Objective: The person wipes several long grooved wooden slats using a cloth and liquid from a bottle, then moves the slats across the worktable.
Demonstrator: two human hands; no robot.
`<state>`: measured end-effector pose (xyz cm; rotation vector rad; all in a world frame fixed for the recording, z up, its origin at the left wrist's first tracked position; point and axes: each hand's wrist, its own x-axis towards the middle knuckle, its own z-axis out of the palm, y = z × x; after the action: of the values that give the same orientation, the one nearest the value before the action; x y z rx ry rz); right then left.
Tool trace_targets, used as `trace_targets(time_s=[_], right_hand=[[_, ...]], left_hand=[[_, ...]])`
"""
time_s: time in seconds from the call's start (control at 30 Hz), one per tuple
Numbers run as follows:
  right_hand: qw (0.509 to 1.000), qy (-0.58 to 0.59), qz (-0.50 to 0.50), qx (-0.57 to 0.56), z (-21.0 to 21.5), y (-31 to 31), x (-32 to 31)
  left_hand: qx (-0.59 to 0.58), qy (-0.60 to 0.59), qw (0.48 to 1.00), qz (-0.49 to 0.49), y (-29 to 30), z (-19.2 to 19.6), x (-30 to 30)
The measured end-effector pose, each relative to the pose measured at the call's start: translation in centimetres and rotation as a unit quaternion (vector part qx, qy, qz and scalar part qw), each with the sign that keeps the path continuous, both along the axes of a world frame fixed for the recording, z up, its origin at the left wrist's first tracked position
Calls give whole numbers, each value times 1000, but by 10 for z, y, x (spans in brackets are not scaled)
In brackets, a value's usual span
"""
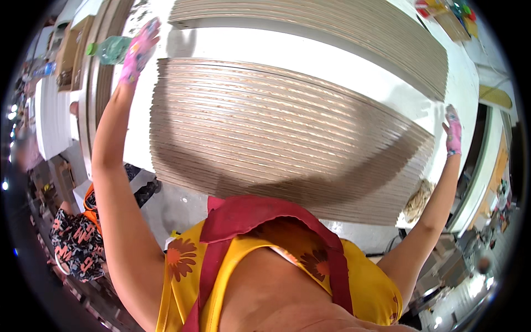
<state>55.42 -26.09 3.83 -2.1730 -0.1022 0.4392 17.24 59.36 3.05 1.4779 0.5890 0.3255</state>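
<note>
A row of long, thin grey-brown boards (287,127) lies packed side by side across a white table, their narrow edges facing up. My left hand (138,52), in a pink patterned glove, reaches past the row's far left corner with its fingers stretched out. Just left of that hand lies a clear plastic bottle (114,50) with a green cap, partly behind the glove. My right hand (453,131), gloved in pink too, is beyond the row's right end, fingers extended and thumb apart. Neither hand holds anything I can see.
A second row of similar boards (332,33) stands farther back on the white tabletop (243,44). At the near right corner is a crumpled beige cloth (418,200). More long boards (99,83) stand at the left. Another person (80,238) in patterned clothing is at the lower left.
</note>
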Motion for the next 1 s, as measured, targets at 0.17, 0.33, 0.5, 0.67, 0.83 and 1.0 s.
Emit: trace_targets(time_s=[0.17,0.33,0.5,0.67,0.83,1.0], right_hand=[[974,60,-188,109,-17,47,33],[973,49,-199,102,-40,51,42],[978,45,-197,50,-28,38,3],[956,183,-220,59,-8,67,-3],[934,248,-255,38,43,86,-41],[921,346,-164,72,21,72,2]], left_hand=[[425,221,878,-4,-60,-9,107],[196,94,969,118,-37,-46,114],[65,117,982,135,-14,-73,121],[78,126,981,126,47,-89,92],[136,133,975,111,-54,-54,144],[-40,241,957,156,-16,-44,93]])
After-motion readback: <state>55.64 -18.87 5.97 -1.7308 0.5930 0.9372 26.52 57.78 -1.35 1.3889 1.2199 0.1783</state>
